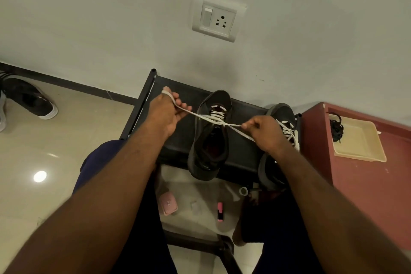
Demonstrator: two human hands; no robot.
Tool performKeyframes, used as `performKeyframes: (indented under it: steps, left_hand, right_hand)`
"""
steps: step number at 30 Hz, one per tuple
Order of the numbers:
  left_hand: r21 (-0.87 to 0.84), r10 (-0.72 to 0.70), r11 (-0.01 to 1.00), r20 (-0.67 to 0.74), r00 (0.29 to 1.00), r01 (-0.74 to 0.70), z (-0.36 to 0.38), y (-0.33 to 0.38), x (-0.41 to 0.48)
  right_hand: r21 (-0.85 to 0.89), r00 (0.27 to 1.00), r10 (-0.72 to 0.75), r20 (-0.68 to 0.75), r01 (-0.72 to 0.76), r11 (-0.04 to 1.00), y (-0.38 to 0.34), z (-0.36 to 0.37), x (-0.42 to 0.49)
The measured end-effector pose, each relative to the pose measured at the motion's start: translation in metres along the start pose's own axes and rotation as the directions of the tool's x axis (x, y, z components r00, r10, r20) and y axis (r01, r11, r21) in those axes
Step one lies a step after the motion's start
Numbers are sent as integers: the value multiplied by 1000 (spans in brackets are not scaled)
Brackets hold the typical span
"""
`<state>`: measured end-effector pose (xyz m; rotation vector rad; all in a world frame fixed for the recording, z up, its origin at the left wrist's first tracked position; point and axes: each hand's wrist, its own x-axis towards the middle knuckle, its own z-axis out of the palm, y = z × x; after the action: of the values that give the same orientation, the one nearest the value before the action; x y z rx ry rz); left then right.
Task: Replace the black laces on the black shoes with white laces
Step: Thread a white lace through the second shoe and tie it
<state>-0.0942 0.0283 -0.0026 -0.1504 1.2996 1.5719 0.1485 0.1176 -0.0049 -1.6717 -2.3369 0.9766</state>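
Two black shoes stand on a black shoe rack. The middle shoe carries a white lace through its eyelets, crossed in a knot over the tongue. My left hand holds one end of that lace, wrapped round a finger and pulled out to the left. My right hand pinches the other end, pulled to the right. The right shoe, partly hidden behind my right hand and forearm, also has white laces. Black laces lie bundled in a cream tray.
The tray rests on a maroon cabinet at the right. Another dark shoe lies on the tiled floor at the far left. Under the rack's top lie a pink case and a pink marker. A wall socket is above.
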Motion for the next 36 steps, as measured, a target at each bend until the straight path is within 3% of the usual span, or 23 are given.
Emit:
performKeyframes:
  steps: [3, 6, 8, 10, 12, 13, 15, 17, 19, 21, 23, 24, 25, 26, 27, 28, 29, 31, 33, 36]
  left_hand:
    - [12, -12, 1000, -102, 995, 13, -5, 4, 3]
    - [227, 191, 961, -135, 972, -157, -10, 8, 7]
    - [265, 290, 927, -59, 955, -265, -13, 12, 8]
    - [113, 199, 973, 47, 979, -203, -13, 13, 6]
    - [-25, 72, 997, 135, 988, -69, -13, 12, 5]
    - [-66, 34, 998, 158, 987, -24, -14, 12, 5]
    - [-52, 11, 999, 179, 984, -1, -14, 12, 4]
    - [190, 30, 980, 184, 983, -65, -12, 11, 2]
    - [339, 67, 932, 184, 981, -127, -10, 10, -1]
    - [133, 130, 981, 114, 985, -145, -11, 13, 0]
    - [-190, 137, 971, -54, 989, -145, -20, 24, 5]
    - [-210, 135, 965, -119, 984, -158, -23, 27, 6]
    - [-80, 162, 981, -158, 974, -176, -24, 28, 6]
    - [189, 223, 963, -144, 964, -195, -22, 25, 5]
    - [516, 289, 828, -61, 955, -218, -18, 18, 2]
    - [747, 297, 615, 76, 952, -251, -14, 10, -1]
    - [866, 212, 419, 197, 957, -271, -13, 1, -2]
    - [962, -54, 110, 257, 965, -250, -16, -13, 1]
    - [971, -111, -83, 216, 970, -226, -19, -15, 5]
    - [947, 78, -183, 281, 957, -264, -19, -9, 9]
  right_hand:
    - [-52, 993, 104, -50, -107, 993, 19, 15, -4]
    - [-53, 995, 84, -57, -87, 995, 13, 27, -7]
    - [-48, 992, 96, -77, -100, 994, 10, 28, -6]
    - [-10, 989, 122, -81, -123, 992, 10, 29, -4]
    - [160, 983, 176, -59, -165, 973, 8, 32, -6]
    - [307, 975, 220, -28, -201, 930, 5, 34, -7]
    - [628, 955, 292, 46, -255, 736, -4, 37, -8]
    - [870, 951, 290, 109, -232, 435, -15, 37, -9]
    - [962, 953, 249, 173, -218, 166, -24, 37, -8]
    - [968, 939, 243, 242, -249, -2, -26, 43, -7]
    - [960, 919, 279, 277, -273, -54, -27, 50, -7]
    - [960, 912, 302, 277, -279, -38, -27, 53, -6]
    - [959, 909, 320, 267, -283, 3, -27, 55, -5]
    - [956, 911, 326, 252, -288, 64, -27, 54, -5]
    - [948, 915, 328, 234, -289, 132, -28, 53, -3]
    - [938, 922, 323, 212, -285, 196, -29, 51, -2]
    - [927, 929, 316, 194, -279, 251, -30, 51, -1]
    - [911, 935, 313, 164, -265, 315, -32, 51, 0]
    - [908, 933, 326, 154, -263, 327, -34, 53, -1]
    - [910, 929, 343, 142, -259, 324, -38, 56, -1]
